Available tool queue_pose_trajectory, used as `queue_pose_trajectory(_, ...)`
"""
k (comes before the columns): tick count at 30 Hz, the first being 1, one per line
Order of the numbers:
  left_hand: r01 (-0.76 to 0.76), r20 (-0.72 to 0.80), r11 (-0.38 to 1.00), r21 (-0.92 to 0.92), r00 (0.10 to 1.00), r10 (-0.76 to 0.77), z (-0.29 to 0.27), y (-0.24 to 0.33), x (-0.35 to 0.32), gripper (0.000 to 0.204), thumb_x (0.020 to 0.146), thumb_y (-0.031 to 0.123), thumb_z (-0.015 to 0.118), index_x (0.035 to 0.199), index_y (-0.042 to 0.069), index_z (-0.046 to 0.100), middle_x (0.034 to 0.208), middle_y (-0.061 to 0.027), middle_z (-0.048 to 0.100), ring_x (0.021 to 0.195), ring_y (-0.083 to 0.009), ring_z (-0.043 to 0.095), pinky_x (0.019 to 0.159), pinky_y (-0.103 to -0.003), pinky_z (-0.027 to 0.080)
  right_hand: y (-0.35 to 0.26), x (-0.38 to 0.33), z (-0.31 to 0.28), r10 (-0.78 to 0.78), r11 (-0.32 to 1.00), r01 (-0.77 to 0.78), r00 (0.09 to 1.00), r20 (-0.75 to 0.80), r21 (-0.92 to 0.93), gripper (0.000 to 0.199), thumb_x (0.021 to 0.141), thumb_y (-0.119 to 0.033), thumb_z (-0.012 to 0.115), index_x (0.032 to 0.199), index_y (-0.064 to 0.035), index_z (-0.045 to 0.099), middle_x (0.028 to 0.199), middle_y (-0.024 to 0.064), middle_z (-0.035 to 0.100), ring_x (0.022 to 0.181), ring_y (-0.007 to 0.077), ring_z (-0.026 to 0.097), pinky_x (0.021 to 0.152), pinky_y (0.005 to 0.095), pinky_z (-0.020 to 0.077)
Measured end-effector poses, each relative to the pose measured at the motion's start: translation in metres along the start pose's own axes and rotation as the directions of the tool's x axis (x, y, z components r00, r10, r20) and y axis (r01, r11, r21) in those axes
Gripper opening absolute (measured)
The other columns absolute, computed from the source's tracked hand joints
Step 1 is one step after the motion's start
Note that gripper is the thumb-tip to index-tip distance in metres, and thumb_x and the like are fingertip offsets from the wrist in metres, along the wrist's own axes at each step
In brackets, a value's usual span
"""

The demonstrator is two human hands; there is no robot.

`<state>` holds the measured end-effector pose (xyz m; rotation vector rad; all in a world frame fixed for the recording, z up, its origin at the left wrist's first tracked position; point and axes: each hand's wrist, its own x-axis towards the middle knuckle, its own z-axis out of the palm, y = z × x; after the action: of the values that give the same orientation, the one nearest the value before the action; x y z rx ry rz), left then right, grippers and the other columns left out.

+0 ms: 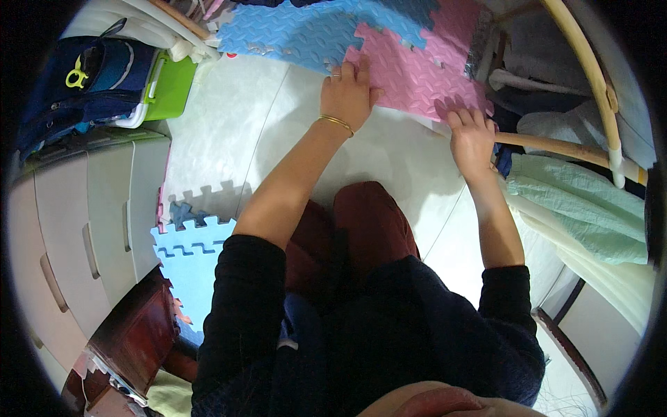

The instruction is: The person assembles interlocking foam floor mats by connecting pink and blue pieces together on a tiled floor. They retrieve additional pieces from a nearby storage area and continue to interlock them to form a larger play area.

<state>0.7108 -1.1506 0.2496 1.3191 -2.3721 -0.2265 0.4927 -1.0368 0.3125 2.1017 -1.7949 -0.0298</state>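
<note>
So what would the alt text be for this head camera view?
Seen from above, a person presses both hands onto a pink foam puzzle mat on a white floor: left hand on its left edge, right hand on its near corner. A blue mat joins it; spare tiles lie lower left.

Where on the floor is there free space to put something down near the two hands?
Bare pale floor lies between the green box, the drawer unit and the left hand. A smaller patch lies between both forearms, below the pink mat. Around the right hand it is crowded: wooden pole, green cloth.
</note>
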Motion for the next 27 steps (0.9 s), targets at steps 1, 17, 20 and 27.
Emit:
queue_pose_trajectory(1, 0.0, 0.012, 1.0, -0.017, 1.0, 0.0, 0.001, 0.001, 0.0, 0.061, 0.079, 0.037, 0.062, 0.129, 0.006, 0.045, 0.104, -0.0162, 0.053, 0.096, -0.0338, 0.054, 0.078, -0.043, 0.048, 0.002, -0.002, 0.001, 0.003, 1.0, -0.003, 1.0, 0.008, -0.002, 0.011, 0.073, -0.015, 0.053, 0.082, -0.0148, 0.059, 0.086, 0.0019, 0.061, 0.089, 0.0222, 0.056, 0.069, 0.0382, 0.0401)
queue_pose_trajectory(17, -0.043, 0.218, 0.987, 0.152, 0.976, 0.009, 0.012, 0.019, 0.015, 0.072, 0.074, 0.046, 0.065, 0.13, 0.006, 0.044, 0.114, -0.0152, 0.054, 0.103, -0.0323, 0.055, 0.084, -0.044, 0.046, 0.006, 0.003, 0.013, -0.056, 0.989, 0.081, 0.979, 0.198, -0.121, 0.032, 0.079, -0.016, 0.049, 0.108, -0.0195, 0.06, 0.104, 0.0032, 0.063, 0.096, 0.0241, 0.055, 0.075, 0.0414, 0.0411)
queue_pose_trajectory(20, 0.006, 0.227, 0.994, 0.107, 0.973, -0.031, 0.005, 0.022, 0.016, 0.078, 0.071, 0.056, 0.064, 0.129, 0.006, 0.045, 0.119, -0.0143, 0.051, 0.109, -0.0325, 0.05, 0.088, -0.047, 0.043, 0.008, 0.0, 0.013, -0.046, 0.994, 0.06, 0.986, 0.159, -0.087, 0.038, 0.079, -0.016, 0.048, 0.115, -0.0233, 0.059, 0.105, 0.0017, 0.063, 0.097, 0.0235, 0.055, 0.075, 0.0419, 0.0409)
queue_pose_trajectory(27, -0.107, 0.215, 0.952, 0.288, 0.976, 0.045, -0.006, 0.022, 0.024, 0.09, 0.067, 0.068, 0.06, 0.127, 0.004, 0.047, 0.143, -0.0151, 0.031, 0.135, -0.0342, 0.021, 0.106, -0.053, 0.023, -0.001, 0.002, 0.011, 0.017, 0.999, -0.01, 0.988, 0.156, -0.042, 0.04, 0.08, -0.016, 0.047, 0.117, -0.0236, 0.058, 0.112, 0.0017, 0.062, 0.1, 0.0229, 0.055, 0.078, 0.043, 0.0412)
